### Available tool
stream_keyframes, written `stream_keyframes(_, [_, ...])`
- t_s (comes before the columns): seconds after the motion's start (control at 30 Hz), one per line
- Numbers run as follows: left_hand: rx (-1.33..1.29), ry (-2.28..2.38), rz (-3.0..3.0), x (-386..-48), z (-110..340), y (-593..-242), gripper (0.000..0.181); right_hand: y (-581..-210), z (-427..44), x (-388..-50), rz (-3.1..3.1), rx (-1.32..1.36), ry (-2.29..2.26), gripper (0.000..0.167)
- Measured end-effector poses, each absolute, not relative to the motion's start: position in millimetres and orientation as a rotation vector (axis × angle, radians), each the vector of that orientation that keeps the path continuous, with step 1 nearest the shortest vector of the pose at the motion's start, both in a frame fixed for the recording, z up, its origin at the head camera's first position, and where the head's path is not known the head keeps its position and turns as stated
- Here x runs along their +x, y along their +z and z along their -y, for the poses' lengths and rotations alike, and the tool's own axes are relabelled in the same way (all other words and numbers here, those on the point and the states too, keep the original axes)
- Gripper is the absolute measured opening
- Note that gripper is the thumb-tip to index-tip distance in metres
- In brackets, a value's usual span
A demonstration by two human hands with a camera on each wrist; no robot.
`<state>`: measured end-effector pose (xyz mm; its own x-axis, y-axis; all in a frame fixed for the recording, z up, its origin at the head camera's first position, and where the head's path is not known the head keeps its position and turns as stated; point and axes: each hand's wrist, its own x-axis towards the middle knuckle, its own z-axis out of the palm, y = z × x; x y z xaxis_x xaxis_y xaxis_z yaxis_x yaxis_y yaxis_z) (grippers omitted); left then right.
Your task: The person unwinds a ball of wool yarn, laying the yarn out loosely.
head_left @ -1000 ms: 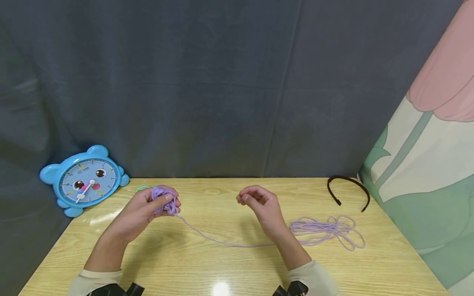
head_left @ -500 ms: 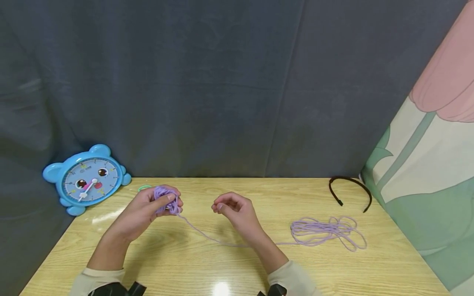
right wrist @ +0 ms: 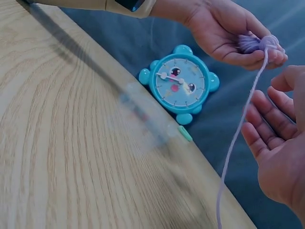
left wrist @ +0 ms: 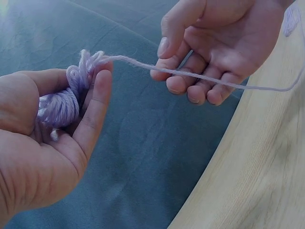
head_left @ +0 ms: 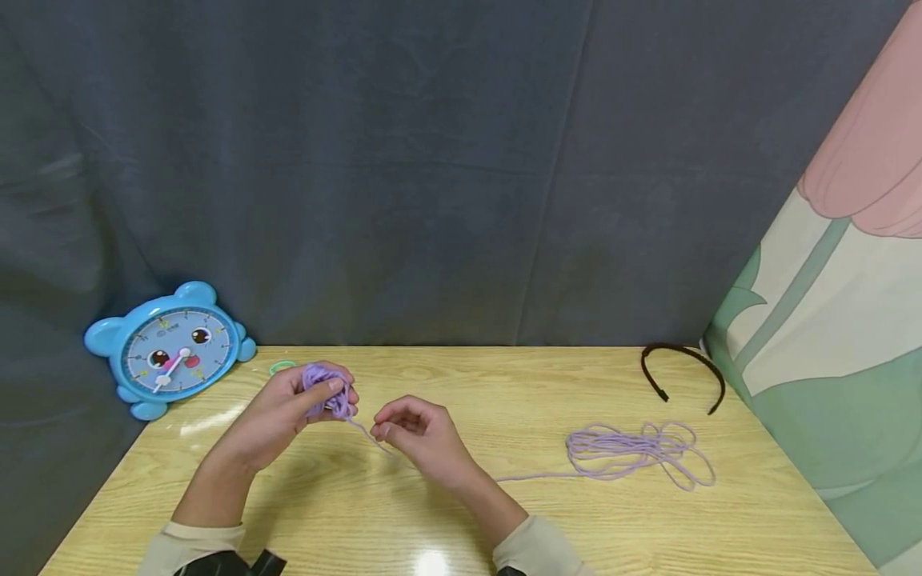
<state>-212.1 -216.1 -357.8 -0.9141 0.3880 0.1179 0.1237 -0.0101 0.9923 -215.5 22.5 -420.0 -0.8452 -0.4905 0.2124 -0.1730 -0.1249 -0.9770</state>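
Note:
My left hand (head_left: 277, 412) grips a small bundle of purple yarn (head_left: 326, 390), the thumb pressed over it. In the left wrist view the bundle (left wrist: 59, 107) lies between palm and fingers, and one strand (left wrist: 205, 77) runs from it to the right. My right hand (head_left: 425, 440) is just right of the bundle, fingers loosely curved. The strand passes beside its fingers, as the right wrist view of that hand (right wrist: 281, 138) shows; it is not pinched. Farther right, a looped heap of the same yarn (head_left: 612, 452) lies on the table, joined by the strand.
A blue bear-shaped clock (head_left: 176, 352) stands at the table's back left, a green ring (head_left: 281, 366) beside it. A black headband (head_left: 680, 348) lies at the back right. A dark curtain (head_left: 432, 176) hangs behind the wooden table (head_left: 648, 528).
My right hand has moved left and slightly toward the near edge, closer to the left hand. The left hand keeps its grip on the bundle almost in place.

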Motion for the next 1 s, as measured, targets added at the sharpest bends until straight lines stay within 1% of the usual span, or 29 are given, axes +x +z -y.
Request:
stream_keyframes(0.13, [0.525,2.033,-2.068,-212,215,-358,0.017,-420,-19,-214,-1.885,-0.775,-2.057,0.025])
stream_keyframes(0.37, [0.534,2.02,-2.079,-212,215,-358,0.017,-418,-19,-211,-1.898,-0.74,-2.007,0.021])
stream_keyframes(1.0, [0.519,2.021,-2.083,-212,216,-357,0.016,-421,-32,-209,-1.891,-0.803,-1.916,0.023])
